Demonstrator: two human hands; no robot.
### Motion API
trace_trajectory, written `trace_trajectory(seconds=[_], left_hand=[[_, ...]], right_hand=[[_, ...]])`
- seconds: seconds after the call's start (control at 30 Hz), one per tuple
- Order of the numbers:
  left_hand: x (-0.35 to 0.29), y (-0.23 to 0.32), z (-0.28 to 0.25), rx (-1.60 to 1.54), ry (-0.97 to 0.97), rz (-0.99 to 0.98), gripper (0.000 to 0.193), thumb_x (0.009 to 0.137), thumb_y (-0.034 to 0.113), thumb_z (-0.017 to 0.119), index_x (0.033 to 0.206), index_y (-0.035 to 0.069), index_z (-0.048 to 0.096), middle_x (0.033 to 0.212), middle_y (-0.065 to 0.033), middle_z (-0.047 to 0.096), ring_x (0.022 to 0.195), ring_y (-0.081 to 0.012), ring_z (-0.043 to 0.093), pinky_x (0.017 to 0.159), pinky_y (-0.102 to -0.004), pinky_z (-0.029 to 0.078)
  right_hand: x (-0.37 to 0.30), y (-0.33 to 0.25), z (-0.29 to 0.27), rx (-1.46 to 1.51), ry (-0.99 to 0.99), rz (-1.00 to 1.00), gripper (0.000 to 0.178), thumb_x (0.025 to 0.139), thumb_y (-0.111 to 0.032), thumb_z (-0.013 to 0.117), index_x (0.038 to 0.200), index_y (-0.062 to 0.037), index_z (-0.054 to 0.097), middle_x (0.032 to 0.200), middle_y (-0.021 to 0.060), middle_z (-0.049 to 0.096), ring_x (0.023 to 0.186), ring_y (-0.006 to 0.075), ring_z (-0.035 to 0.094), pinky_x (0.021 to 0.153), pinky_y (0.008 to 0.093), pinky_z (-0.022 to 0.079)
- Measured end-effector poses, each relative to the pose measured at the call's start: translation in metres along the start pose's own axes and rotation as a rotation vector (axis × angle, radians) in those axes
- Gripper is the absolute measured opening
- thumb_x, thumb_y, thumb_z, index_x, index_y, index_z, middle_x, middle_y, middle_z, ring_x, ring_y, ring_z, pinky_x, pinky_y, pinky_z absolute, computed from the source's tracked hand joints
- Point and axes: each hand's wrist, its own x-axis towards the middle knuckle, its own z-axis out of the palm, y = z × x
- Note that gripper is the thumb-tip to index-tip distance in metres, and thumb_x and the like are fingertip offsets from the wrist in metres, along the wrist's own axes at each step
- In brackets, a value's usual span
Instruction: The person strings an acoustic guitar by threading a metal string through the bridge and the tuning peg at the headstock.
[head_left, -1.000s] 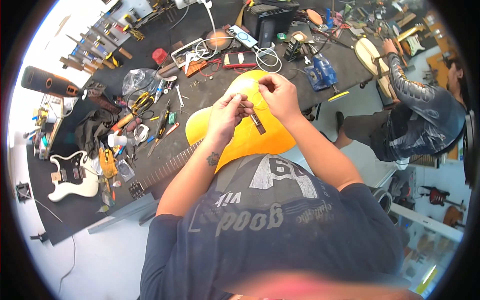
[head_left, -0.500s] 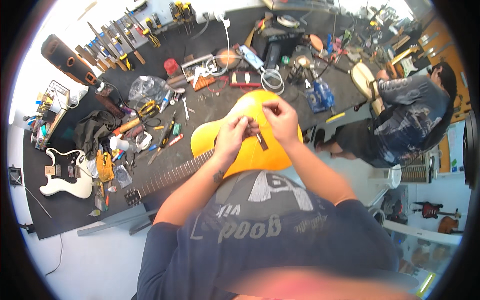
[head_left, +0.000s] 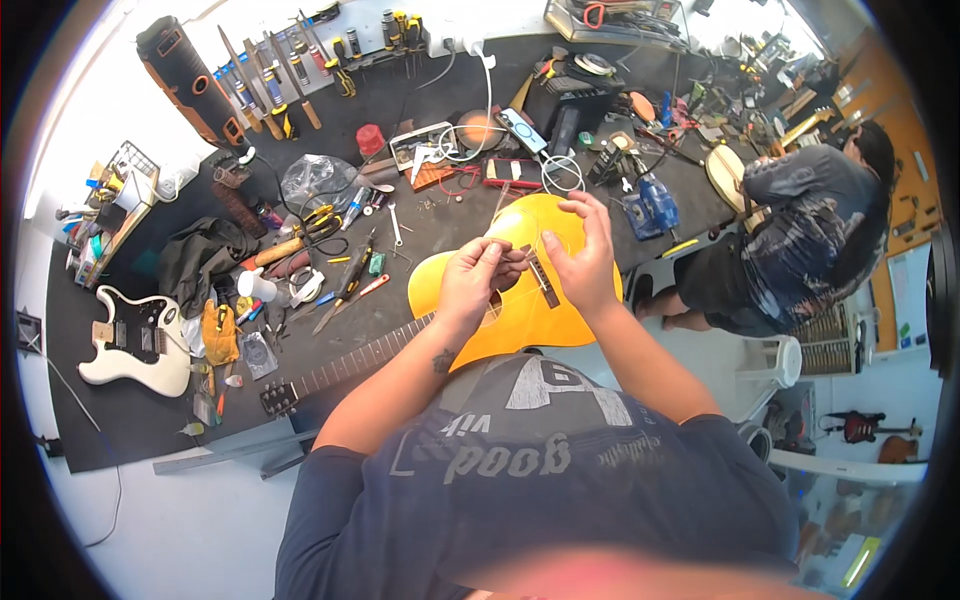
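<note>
A yellow-orange acoustic guitar [head_left: 570, 328] lies across the bench in front of me, its neck [head_left: 365, 360] pointing left. Above its body, my left hand [head_left: 475, 282] is closed in a pinch on a thin guitar string, which is barely visible against the yellow top. My right hand [head_left: 588, 258] is raised at the far right of the body, thumb and fingers apart, with the faint string near it. Between both hands is the dark bridge [head_left: 546, 284]. My left forearm partly covers the neck and the soundhole.
A white electric guitar body [head_left: 140, 345] lies at the left end of the bench. Pliers [head_left: 322, 220], a wrench [head_left: 395, 226], a clear plastic bag [head_left: 315, 183] and a phone with a cable [head_left: 522, 130] lie beyond the guitar. Another person [head_left: 810, 225] works at right.
My right hand has opened from a pinch and shifted right. My left hand stays pinched. The view has tilted slightly, so the bench appears shifted right.
</note>
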Motion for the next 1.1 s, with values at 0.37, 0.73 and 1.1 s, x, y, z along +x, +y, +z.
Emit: trace_trajectory(seconds=[0.37, 0.73, 1.1], left_hand=[[-0.010, 0.017, 0.002, -0.243, -0.086, 0.013, 0.022, 0.111, 0.018, 0.050, 0.116, 0.001, 0.062, 0.119, -0.0160, 0.072, 0.110, -0.0279, 0.072, 0.095, -0.0373, 0.058], [-0.008, 0.037, -0.006, -0.215, -0.085, -0.026, 0.016, 0.105, 0.012, 0.056, 0.116, 0.005, 0.067, 0.112, -0.0120, 0.073, 0.089, -0.0164, 0.068, 0.082, -0.0305, 0.054], [-0.013, 0.053, 0.007, 0.189, 0.004, 0.163, 0.014, 0.106, 0.014, 0.061, 0.110, 0.002, 0.065, 0.091, -0.0090, 0.072, 0.071, -0.0112, 0.064, 0.066, -0.0241, 0.052]], right_hand=[[-0.016, -0.010, 0.015, 0.950, -0.104, 0.852, 0.031, 0.097, -0.010, 0.070, 0.123, 0.0023, 0.056, 0.104, 0.0109, 0.070, 0.087, 0.0178, 0.070, 0.081, 0.0327, 0.057], [-0.019, -0.004, 0.016, 0.719, -0.152, 0.619, 0.014, 0.100, -0.009, 0.069, 0.111, 0.0003, 0.068, 0.096, 0.0052, 0.072, 0.081, 0.0103, 0.066, 0.077, 0.0258, 0.055], [0.000, -0.020, -0.005, 0.299, -0.376, 0.476, 0.008, 0.094, 0.000, 0.073, 0.101, 0.0021, 0.075, 0.085, 0.0042, 0.072, 0.074, 0.0094, 0.067, 0.068, 0.0229, 0.053]])
